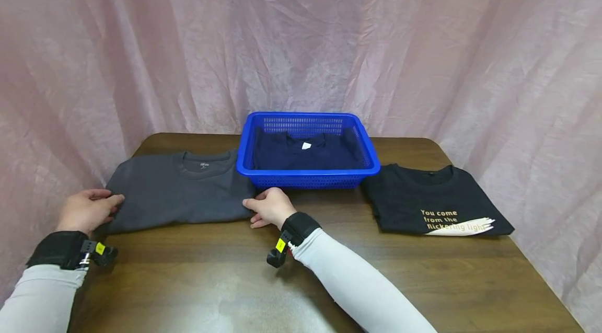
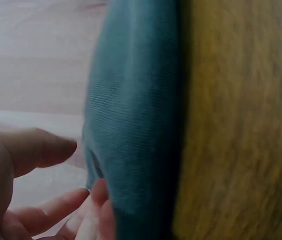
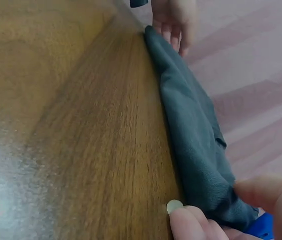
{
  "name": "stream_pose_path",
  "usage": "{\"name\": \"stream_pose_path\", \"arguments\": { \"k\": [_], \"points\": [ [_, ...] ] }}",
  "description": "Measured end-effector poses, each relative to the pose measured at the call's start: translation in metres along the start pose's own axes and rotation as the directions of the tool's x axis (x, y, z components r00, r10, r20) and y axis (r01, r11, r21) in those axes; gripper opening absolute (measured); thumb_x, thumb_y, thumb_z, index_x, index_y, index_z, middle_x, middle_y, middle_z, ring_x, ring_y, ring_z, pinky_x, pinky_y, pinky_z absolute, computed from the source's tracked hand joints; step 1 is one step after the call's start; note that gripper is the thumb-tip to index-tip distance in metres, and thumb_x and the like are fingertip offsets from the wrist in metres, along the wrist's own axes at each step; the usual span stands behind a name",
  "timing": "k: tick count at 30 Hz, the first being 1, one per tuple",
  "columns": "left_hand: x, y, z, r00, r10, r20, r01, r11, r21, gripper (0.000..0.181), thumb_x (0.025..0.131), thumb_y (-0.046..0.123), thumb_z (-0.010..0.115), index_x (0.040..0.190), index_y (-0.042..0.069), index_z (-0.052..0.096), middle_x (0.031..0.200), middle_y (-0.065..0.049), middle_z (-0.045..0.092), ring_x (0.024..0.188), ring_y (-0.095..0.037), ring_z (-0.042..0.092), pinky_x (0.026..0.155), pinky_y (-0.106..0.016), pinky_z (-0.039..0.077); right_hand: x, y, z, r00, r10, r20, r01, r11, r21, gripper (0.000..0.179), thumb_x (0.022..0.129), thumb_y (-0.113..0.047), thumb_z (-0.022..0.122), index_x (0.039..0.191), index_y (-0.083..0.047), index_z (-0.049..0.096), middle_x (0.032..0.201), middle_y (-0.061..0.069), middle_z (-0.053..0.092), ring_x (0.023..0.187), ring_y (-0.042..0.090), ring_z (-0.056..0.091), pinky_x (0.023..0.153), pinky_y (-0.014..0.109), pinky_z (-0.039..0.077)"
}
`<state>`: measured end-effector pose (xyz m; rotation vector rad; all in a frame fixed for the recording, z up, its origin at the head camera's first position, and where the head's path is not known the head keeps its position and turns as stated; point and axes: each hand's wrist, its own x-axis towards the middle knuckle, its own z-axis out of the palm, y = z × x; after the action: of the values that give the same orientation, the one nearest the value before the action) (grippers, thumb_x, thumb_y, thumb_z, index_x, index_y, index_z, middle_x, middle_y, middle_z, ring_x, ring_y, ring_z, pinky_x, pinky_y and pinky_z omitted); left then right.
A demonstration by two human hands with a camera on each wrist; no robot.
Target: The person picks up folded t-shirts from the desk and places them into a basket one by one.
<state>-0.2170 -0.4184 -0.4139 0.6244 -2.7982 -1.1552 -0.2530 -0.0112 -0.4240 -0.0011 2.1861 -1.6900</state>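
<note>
A folded dark grey T-shirt (image 1: 178,192) lies at the left of the table, its neckline toward the back. At its left edge is my left hand (image 1: 87,210); in the left wrist view the thumb (image 2: 56,149) stands apart from the fingers, whose tips touch the cloth's side. My right hand (image 1: 270,206) pinches the shirt's front right corner, thumb on top and fingers low at the edge. In the right wrist view the shirt (image 3: 188,125) stretches away from the right hand toward the left one, its front edge slightly puffed.
A blue plastic basket (image 1: 308,179) at the back middle holds a folded navy shirt (image 1: 282,152) and overlaps the grey shirt's right end in the head view. At right lies a folded black T-shirt (image 1: 404,197) with printed lettering. Pink curtains (image 1: 301,35) hang behind the wooden table (image 1: 188,280).
</note>
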Motion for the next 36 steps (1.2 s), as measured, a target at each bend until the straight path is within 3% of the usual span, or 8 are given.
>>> {"name": "stream_pose_path", "arguments": {
  "k": [4, 9, 18, 27, 36],
  "points": [
    [0.003, -0.002, 0.002, 0.999, -0.014, 0.034, 0.013, 0.999, 0.045, 0.068, 0.108, 0.032, 0.067, 0.147, -0.020, 0.048, 0.135, -0.046, 0.058, 0.092, -0.037, 0.074, 0.076, -0.046, 0.057, 0.004, -0.001, 0.004, 0.999, 0.014, -0.034, -0.016, 0.999, -0.051, 0.036, 0.102, -0.016, 0.080, 0.123, 0.011, 0.069, 0.081, 0.020, 0.079, 0.061, 0.019, 0.075, 0.065, 0.034, 0.068],
    [0.004, 0.003, 0.003, 0.998, -0.054, 0.033, 0.052, 0.996, 0.069, 0.062, 0.107, 0.027, 0.068, 0.147, -0.017, 0.050, 0.136, -0.046, 0.056, 0.114, -0.057, 0.061, 0.088, -0.061, 0.053, 0.011, -0.003, 0.008, 0.997, 0.036, -0.063, -0.041, 0.996, -0.076, 0.029, 0.100, -0.006, 0.080, 0.121, 0.010, 0.069, 0.081, 0.018, 0.079, 0.062, 0.022, 0.079, 0.061, 0.032, 0.067],
    [-0.002, 0.006, 0.010, 0.999, -0.038, -0.037, 0.041, 0.994, 0.104, 0.055, 0.106, 0.022, 0.066, 0.143, -0.017, 0.054, 0.146, -0.046, 0.049, 0.127, -0.062, 0.050, 0.097, -0.067, 0.049, 0.017, -0.007, 0.011, 0.995, 0.055, -0.087, -0.066, 0.990, -0.125, 0.013, 0.097, 0.000, 0.080, 0.099, 0.004, 0.069, 0.070, 0.020, 0.077, 0.058, 0.026, 0.079, 0.054, 0.032, 0.065],
    [-0.006, 0.001, 0.009, 0.998, -0.048, -0.038, 0.051, 0.994, 0.100, 0.055, 0.106, 0.023, 0.067, 0.144, -0.015, 0.054, 0.143, -0.044, 0.053, 0.124, -0.060, 0.054, 0.091, -0.064, 0.051, 0.009, -0.009, 0.010, 0.996, 0.048, -0.074, -0.060, 0.984, -0.167, 0.011, 0.097, 0.002, 0.078, 0.090, 0.002, 0.070, 0.076, 0.026, 0.078, 0.062, 0.029, 0.081, 0.053, 0.029, 0.064],
    [-0.020, -0.004, 0.005, 0.997, -0.072, -0.038, 0.074, 0.995, 0.071, 0.058, 0.107, 0.026, 0.066, 0.147, -0.015, 0.052, 0.144, -0.044, 0.053, 0.126, -0.060, 0.052, 0.092, -0.063, 0.049, -0.001, -0.009, 0.012, 0.998, 0.040, -0.044, -0.048, 0.980, -0.192, 0.017, 0.099, 0.001, 0.077, 0.085, 0.000, 0.068, 0.076, 0.026, 0.079, 0.061, 0.027, 0.080, 0.054, 0.029, 0.064]
  ]
}}
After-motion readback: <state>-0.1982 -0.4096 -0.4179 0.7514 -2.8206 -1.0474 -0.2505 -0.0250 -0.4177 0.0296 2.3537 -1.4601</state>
